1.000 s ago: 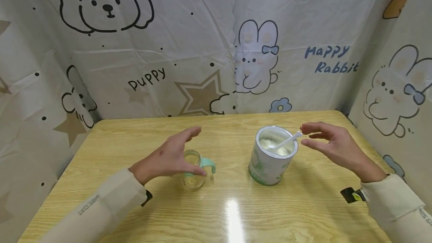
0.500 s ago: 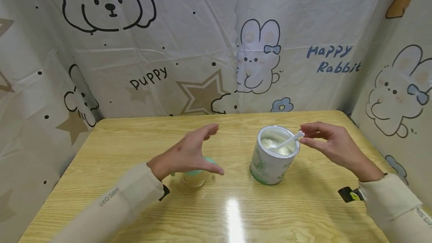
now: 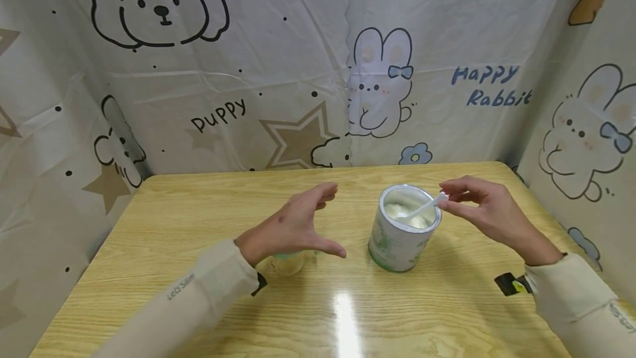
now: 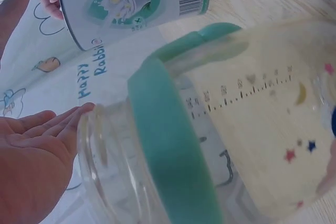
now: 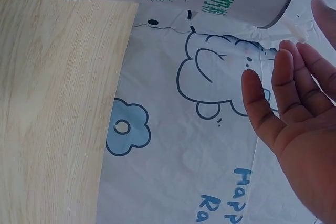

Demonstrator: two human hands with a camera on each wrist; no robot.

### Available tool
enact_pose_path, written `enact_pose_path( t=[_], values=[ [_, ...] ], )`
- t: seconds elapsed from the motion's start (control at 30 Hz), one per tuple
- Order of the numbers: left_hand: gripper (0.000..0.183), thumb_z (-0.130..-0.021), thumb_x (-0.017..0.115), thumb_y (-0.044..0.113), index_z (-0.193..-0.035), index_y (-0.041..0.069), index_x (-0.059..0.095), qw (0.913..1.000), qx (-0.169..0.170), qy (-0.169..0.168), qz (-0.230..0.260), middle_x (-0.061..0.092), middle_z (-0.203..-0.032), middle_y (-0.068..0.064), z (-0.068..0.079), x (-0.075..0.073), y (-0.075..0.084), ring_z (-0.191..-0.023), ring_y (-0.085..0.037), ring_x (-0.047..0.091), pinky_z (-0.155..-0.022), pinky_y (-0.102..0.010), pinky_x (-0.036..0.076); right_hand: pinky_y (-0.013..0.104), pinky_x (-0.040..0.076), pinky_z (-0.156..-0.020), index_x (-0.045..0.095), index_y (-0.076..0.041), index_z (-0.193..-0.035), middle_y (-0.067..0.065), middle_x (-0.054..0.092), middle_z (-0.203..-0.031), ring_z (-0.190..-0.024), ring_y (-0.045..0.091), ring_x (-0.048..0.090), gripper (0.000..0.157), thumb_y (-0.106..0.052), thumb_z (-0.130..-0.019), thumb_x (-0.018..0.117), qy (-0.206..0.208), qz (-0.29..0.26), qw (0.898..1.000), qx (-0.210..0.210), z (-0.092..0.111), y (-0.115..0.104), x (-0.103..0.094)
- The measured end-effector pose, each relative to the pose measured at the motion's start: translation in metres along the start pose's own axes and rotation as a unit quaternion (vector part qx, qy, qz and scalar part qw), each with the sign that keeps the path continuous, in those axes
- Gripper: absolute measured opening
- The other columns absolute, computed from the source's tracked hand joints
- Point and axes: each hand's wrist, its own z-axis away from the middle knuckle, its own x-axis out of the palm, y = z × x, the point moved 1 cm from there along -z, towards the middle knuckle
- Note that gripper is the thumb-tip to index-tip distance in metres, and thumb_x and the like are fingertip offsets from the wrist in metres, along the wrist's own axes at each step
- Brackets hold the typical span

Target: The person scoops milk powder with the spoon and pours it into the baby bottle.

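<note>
My left hand (image 3: 295, 225) is held in the air left of the milk powder can (image 3: 395, 245), thumb and fingers spread wide with nothing between them. Behind and below it, partly hidden, stands a clear baby bottle (image 3: 288, 265), lidless. The left wrist view shows the bottle's green handle ring (image 4: 170, 145), measuring marks and pale liquid inside. Pale powder fills part of the topless can, and a white scoop (image 3: 424, 207) leans out over its right rim. My right hand (image 3: 484, 209) has its thumb and fingertips on either side of the scoop's handle end, still spread apart.
Both things stand on a light wood table (image 3: 199, 198). A printed cloth (image 3: 298, 70) with cartoon animals hangs behind the table and along both sides. A glare streak lies on the tabletop in front of the can.
My left hand has moved right, past the bottle and closer to the can, covering more of the bottle. My right hand has edged left, its fingertips coming to the scoop's handle end.
</note>
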Motion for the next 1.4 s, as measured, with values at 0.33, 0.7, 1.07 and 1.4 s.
enact_pose_path(
  t=[0.33, 0.7, 1.07, 1.4],
  values=[
    [0.118, -0.066, 0.095, 0.034, -0.156, 0.003, 0.027, 0.9998, -0.015, -0.014, 0.006, 0.037, -0.156, -0.016, -0.006, 0.011, 0.006, -0.138, -0.03, 0.043, -0.111, -0.036, 0.043, 0.007, 0.051, -0.078, 0.072, 0.001, -0.108, 0.003, 0.069, -0.1, -0.084, 0.0, 0.061, 0.024, -0.001, -0.084, 0.079, 0.009, -0.003, 1.0, -0.014, -0.001, 0.0, -0.001],
    [0.117, -0.067, 0.095, 0.033, -0.156, 0.004, 0.026, 0.9998, -0.01, -0.014, 0.011, 0.037, -0.156, -0.017, -0.015, 0.025, 0.014, -0.137, -0.031, 0.045, -0.11, -0.038, 0.044, 0.007, 0.05, -0.077, 0.073, 0.0, -0.109, 0.002, 0.069, -0.098, -0.082, 0.001, 0.06, 0.025, -0.004, -0.085, 0.079, 0.006, 0.007, 1.0, -0.007, -0.002, 0.001, -0.001],
    [0.115, -0.067, 0.095, 0.034, -0.156, 0.006, 0.027, 0.9995, -0.022, 0.0, 0.022, 0.036, -0.157, -0.015, -0.024, 0.043, 0.014, -0.137, -0.031, 0.045, -0.11, -0.037, 0.044, 0.006, 0.049, -0.075, 0.074, -0.003, -0.107, -0.006, 0.068, -0.094, -0.081, 0.001, 0.059, 0.022, -0.003, -0.086, 0.078, 0.001, 0.0, 1.0, -0.002, -0.002, 0.002, 0.001],
    [0.112, -0.066, 0.095, 0.032, -0.154, 0.005, 0.031, 0.9993, -0.01, 0.006, 0.035, 0.04, -0.154, -0.016, -0.032, 0.055, 0.013, -0.136, -0.027, 0.046, -0.109, -0.029, 0.044, 0.007, 0.049, -0.073, 0.074, -0.003, -0.108, -0.008, 0.068, -0.096, -0.083, -0.001, 0.06, 0.022, -0.006, -0.086, 0.078, -0.002, 0.0, 1.0, 0.012, 0.0, 0.002, -0.001]
  ],
)
